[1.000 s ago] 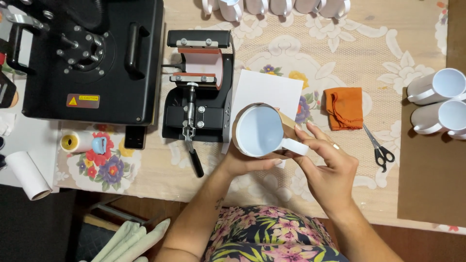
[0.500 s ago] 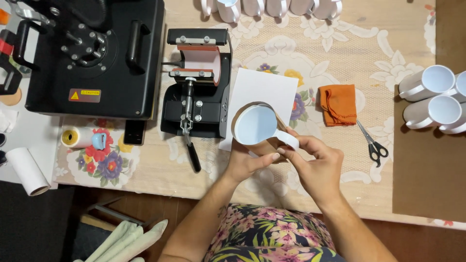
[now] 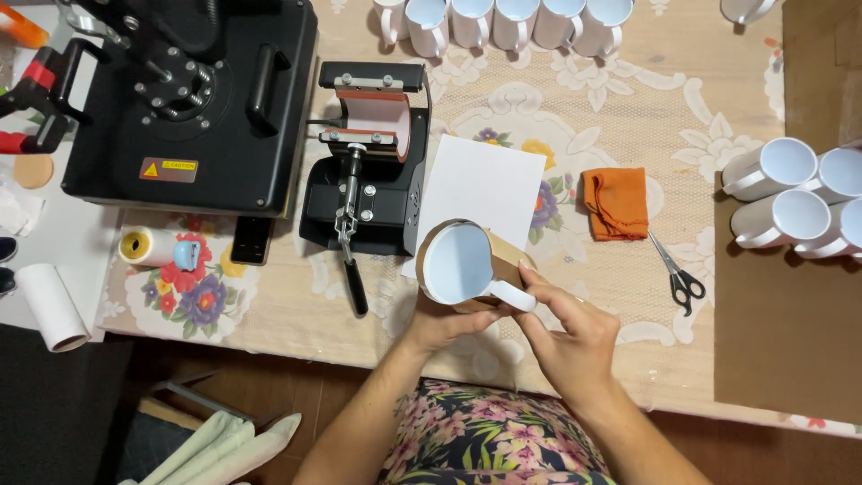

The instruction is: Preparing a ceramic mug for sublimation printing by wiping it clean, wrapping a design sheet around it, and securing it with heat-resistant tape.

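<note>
A white mug wrapped in brown paper lies on its side in front of me, mouth toward the camera. My left hand cups it from below. My right hand rests against the brown wrap beside the white handle, fingertips pressing on it. A white sheet of paper lies on the table behind the mug. Just left stands a black mug heat press with an orange-red sleeve and a lever handle.
A big black flat heat press fills the upper left. White mugs stand in a row at the back and lie stacked at right. An orange cloth, scissors and a tape dispenser lie on the floral tablecloth.
The mug has stayed in both hands, turned slightly, and my right fingers have shifted along the wrap near the handle. The camera view has drifted a little.
</note>
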